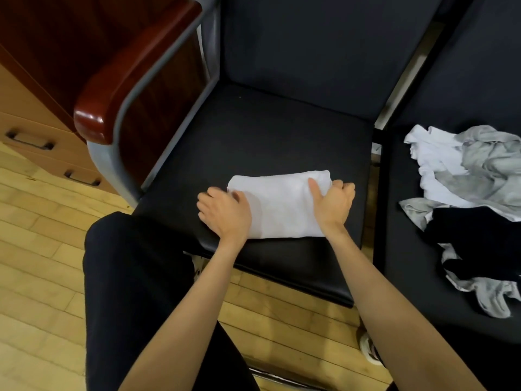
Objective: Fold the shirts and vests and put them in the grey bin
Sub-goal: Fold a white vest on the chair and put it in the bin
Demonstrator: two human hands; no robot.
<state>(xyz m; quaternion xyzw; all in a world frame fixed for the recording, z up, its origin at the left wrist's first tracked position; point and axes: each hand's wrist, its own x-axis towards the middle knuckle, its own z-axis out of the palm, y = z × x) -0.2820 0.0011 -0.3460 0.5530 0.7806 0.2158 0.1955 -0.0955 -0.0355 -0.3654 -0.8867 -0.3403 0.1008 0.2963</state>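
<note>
One white garment (282, 206) lies folded on the chair seat (253, 136), left hand (225, 213) and right hand (334, 203) gripping its ends, while the heap (473, 210) waits unfolded and no grey bin shows

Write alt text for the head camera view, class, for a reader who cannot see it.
Two bare hands, left hand and right hand, hold a folded white garment on a black chair seat. A heap of unfolded white, grey and black clothes lies on the next seat.
</note>
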